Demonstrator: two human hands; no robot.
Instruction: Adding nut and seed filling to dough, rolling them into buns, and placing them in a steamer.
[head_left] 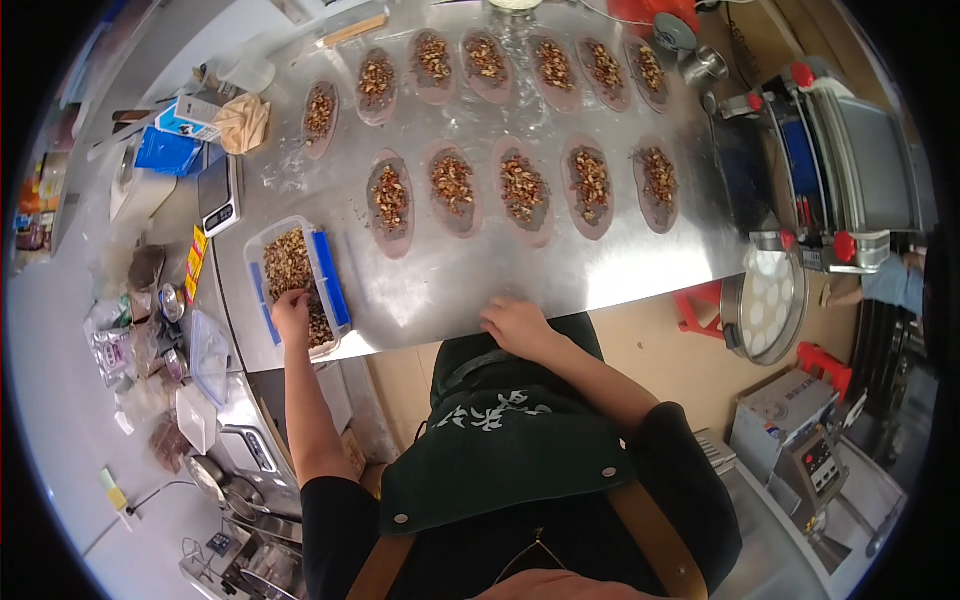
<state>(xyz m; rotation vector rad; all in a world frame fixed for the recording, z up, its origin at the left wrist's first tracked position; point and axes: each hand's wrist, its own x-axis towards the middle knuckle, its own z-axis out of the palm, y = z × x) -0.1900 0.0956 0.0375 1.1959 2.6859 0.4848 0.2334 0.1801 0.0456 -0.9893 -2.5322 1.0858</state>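
Left hand (292, 312) stretched forward on a nearly straight bare forearm, palm down, fingers curled and bunched at the tips as if pinching; whether anything is gripped cannot be told. Right hand (516, 324) set closer to the body, elbow bent, forearm angled in from the lower right, palm down, fingers loosely curled under, knuckles up. Hands well apart.

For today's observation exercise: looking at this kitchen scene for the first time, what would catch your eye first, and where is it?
First come the two rows of oval dough pieces heaped with chopped nuts, spread across the shiny steel table. Next, at the table's near left edge, the left hand reaches into a clear plastic container of chopped nuts, while the right hand rests on the table's near edge. A grey machine with red knobs stands at the right.
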